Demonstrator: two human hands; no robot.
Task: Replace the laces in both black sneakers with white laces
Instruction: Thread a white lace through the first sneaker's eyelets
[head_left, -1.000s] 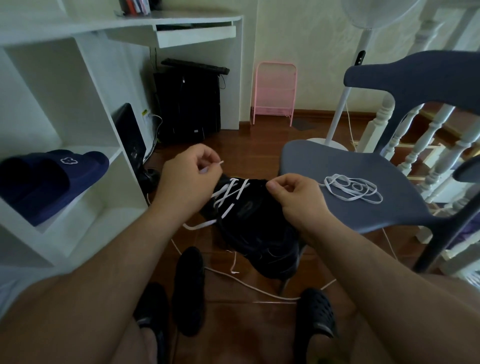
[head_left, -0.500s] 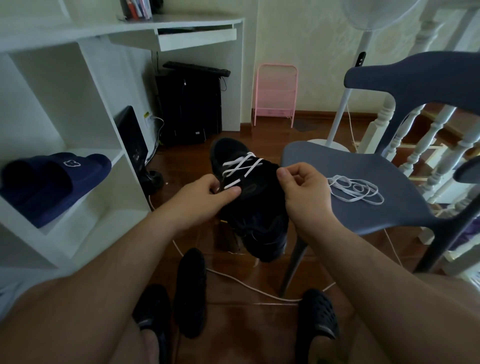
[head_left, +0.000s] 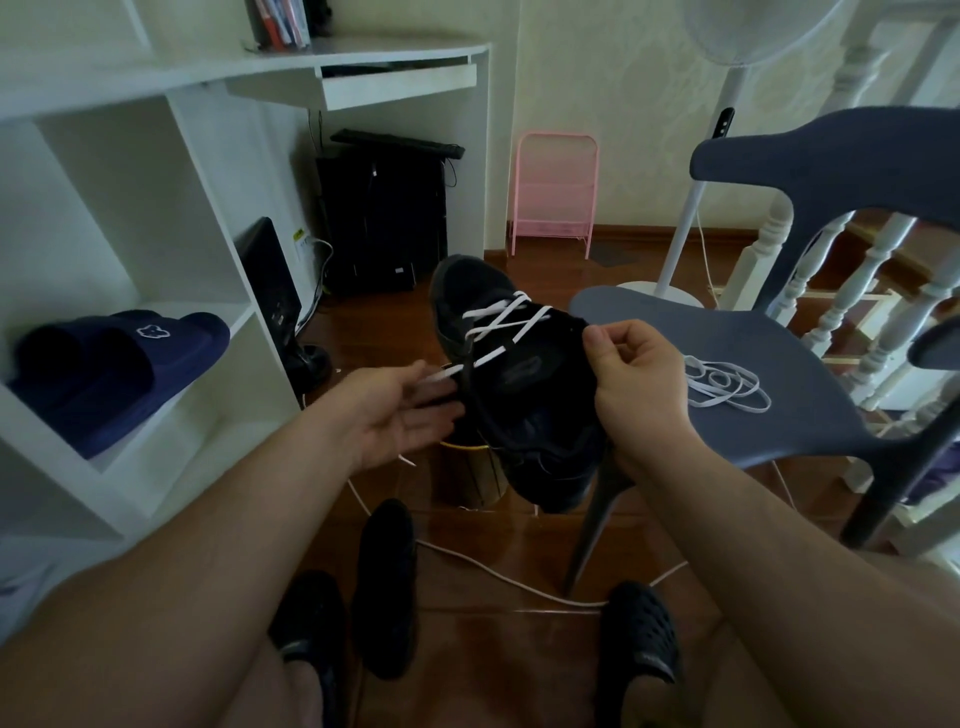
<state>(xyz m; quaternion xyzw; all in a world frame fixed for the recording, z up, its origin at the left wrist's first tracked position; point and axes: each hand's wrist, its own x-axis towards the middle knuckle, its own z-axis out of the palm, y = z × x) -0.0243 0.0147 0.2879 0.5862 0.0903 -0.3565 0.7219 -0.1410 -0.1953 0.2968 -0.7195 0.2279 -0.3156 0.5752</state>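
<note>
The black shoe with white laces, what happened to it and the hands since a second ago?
The black sneaker tipped its toe upward. The left hand let go of the white lace end, dropped lower and opened, palm up. The right hand still grips the sneaker's side. The loose white lace stayed on the grey chair.

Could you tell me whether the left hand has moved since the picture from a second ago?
Yes. The left hand has dropped lower and opened, farther below the white desk, beside the sneaker.
</note>
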